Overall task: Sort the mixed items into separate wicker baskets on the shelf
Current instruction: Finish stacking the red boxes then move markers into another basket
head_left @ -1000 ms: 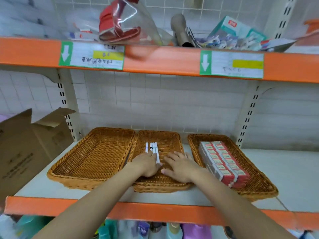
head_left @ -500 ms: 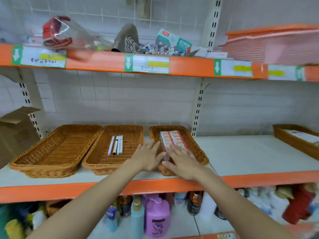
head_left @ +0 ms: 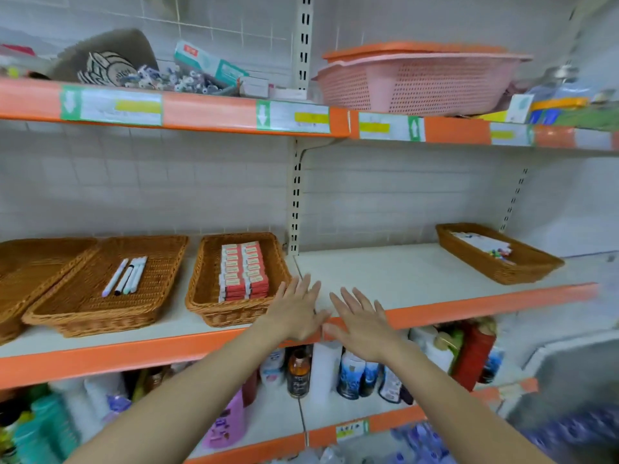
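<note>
The leftmost basket (head_left: 30, 272) is cut off at the left edge. Shelf labels (head_left: 112, 107) blur unreadably. Bottles (head_left: 566, 433) at lower right smear. The far basket's contents (head_left: 485, 246) are too small to identify.

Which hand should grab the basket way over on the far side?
The right hand, probably. It is open, holds nothing and is nearer the far basket. The left hand is open too, but sits beside the basket of red boxes.
</note>
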A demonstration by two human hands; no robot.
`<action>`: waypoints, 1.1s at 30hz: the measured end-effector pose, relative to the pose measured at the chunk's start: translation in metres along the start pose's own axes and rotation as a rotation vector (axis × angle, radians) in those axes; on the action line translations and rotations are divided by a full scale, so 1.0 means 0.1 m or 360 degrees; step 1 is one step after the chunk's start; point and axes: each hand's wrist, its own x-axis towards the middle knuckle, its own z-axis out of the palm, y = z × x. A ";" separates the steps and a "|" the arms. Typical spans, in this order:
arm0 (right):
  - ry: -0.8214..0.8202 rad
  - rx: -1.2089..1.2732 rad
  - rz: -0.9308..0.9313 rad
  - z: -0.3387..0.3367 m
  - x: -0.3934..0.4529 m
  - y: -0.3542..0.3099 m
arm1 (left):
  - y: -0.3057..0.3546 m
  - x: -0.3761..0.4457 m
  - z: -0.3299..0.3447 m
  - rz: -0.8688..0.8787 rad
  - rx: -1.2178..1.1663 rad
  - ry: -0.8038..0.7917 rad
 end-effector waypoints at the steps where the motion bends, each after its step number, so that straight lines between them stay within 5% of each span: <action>1: 0.0004 -0.0006 0.0020 -0.01 0.02 0.11 | 0.07 0.10 -0.03 -0.0006 0.0032 0.0013; 21: 0.0236 0.0002 0.0604 -0.35 0.45 2.61 | 1.86 2.22 -0.13 0.0397 -0.0077 -0.0056; 33: 0.0268 0.0044 0.0429 -0.59 0.31 4.24 | 3.25 3.04 -0.14 0.0246 -0.0217 -0.0008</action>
